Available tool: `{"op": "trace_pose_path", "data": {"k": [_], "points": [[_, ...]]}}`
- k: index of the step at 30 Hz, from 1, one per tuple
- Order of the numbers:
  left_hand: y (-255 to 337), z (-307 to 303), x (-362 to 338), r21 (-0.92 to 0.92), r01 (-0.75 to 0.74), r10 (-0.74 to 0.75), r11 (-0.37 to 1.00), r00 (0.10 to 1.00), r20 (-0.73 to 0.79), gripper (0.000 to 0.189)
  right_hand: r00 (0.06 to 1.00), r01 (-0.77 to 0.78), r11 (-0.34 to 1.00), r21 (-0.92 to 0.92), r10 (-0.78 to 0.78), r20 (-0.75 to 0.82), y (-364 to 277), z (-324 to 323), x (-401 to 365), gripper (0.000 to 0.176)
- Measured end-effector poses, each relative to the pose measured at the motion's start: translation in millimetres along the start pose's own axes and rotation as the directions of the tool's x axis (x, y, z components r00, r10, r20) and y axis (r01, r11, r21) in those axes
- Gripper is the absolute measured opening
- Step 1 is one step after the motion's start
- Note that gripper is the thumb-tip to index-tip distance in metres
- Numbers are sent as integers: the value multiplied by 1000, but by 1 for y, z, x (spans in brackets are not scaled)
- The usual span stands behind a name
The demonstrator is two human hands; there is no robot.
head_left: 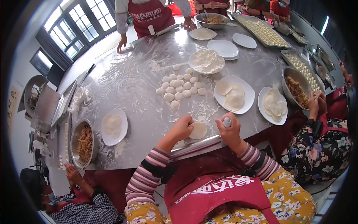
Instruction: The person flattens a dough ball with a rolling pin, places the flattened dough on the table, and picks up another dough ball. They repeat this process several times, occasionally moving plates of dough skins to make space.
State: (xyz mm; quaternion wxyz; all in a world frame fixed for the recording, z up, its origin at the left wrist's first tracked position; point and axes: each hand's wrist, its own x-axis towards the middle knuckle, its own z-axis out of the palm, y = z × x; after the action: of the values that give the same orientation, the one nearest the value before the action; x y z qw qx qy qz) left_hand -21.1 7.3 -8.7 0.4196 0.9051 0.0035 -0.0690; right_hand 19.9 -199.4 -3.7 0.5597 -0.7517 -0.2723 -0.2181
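At the front edge of the steel table, my left hand (181,128) pinches the left side of a thin round dough wrapper (198,131) lying on the surface. Just right of it, my right hand (230,133) is wrapped round a pale, rounded handle (226,121), which looks like the end of a rolling pin; the rest of it is hidden or hard to make out. Beyond my hands lies a cluster of small floured dough balls (179,86). Rolled wrappers (235,98) overlap on a white plate (248,98) nearby.
To the right stand another plate of wrappers (274,106) and a bowl of filling (296,91), with a co-worker's hands beside it. A plate heaped with flour (207,61) is farther back. Left are a wrapper plate (124,130) and a filling bowl (85,143). Dumpling trays (261,31) line the far right.
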Motion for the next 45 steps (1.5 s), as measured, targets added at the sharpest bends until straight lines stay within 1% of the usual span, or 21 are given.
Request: {"op": "trace_pose_path", "data": {"k": [3,5,9,11,15,18,20,23,24,26,28,31,32,34,38,40,41,42,43,44,45], "points": [[5,3,-6,-98,51,-43,994,996,81,15,1000,-3,1000,-5,3,-21,12,22,12,24],[5,9,2,34,-78,81,996,993,-85,16,998,38,999,-15,-39,-55,24,46,34,24],[2,9,14,37,-47,51,998,994,-93,16,998,51,998,22,-49,-46,23,48,34,24],[4,4,12,124,-37,30,992,998,58,16,997,54,999,5,-54,-50,12,26,16,24],[-9,6,2,2,15,-15,1000,1000,-12,16,1000,8,1000,-17,-9,-23,-2,-4,-10,23],[0,3,-8,-7,20,-19,1000,996,90,15,1000,13,999,-30,-14,-22,4,13,10,23],[8,5,-5,60,-26,28,998,999,-39,16,999,22,1000,-23,-22,-24,20,41,30,24],[-1,7,12,79,13,-8,997,998,-62,18,997,65,998,4,-65,-44,30,60,43,24],[2,4,11,80,4,1,997,998,-63,18,996,71,997,-1,-71,-48,28,55,40,24],[8,3,5,112,-21,13,993,997,75,17,998,46,999,-21,-47,-33,23,31,19,24],[1,4,2,170,-41,34,985,999,42,14,1000,19,999,-26,-19,-7,4,1,-4,24],[-7,-5,-7,-143,123,-113,982,991,76,10,1000,17,1000,-14,-17,-4,2,-1,-7,24],[-6,-4,-9,-138,126,-116,982,990,80,10,999,47,999,-15,-47,-20,4,1,-4,24],[-1,-6,-12,35,-8,6,999,999,49,13,999,3,1000,4,-2,-40,14,26,12,24],[-5,-1,-4,123,-35,40,992,998,-38,16,995,88,996,-18,-89,-39,36,50,27,28],[5,-6,-8,152,58,-66,987,997,49,21,987,151,987,-48,-153,-39,32,38,18,30],[4,-4,-8,98,86,-93,991,993,74,22,985,156,987,-32,-158,-64,26,25,7,32],[4,-2,-8,41,123,-126,992,987,99,23,981,195,977,-86,-194,18,29,14,-7,34],[11,-1,-7,116,62,-69,991,996,50,20,975,219,970,-106,-215,49,21,2,-15,32],[13,2,1,122,63,-69,991,996,48,20,994,102,993,62,-104,32,8,-10,-19,27],[15,5,10,6,3,-3,1000,998,60,19,987,128,992,-16,-126,102,-4,-22,-20,24]]}}
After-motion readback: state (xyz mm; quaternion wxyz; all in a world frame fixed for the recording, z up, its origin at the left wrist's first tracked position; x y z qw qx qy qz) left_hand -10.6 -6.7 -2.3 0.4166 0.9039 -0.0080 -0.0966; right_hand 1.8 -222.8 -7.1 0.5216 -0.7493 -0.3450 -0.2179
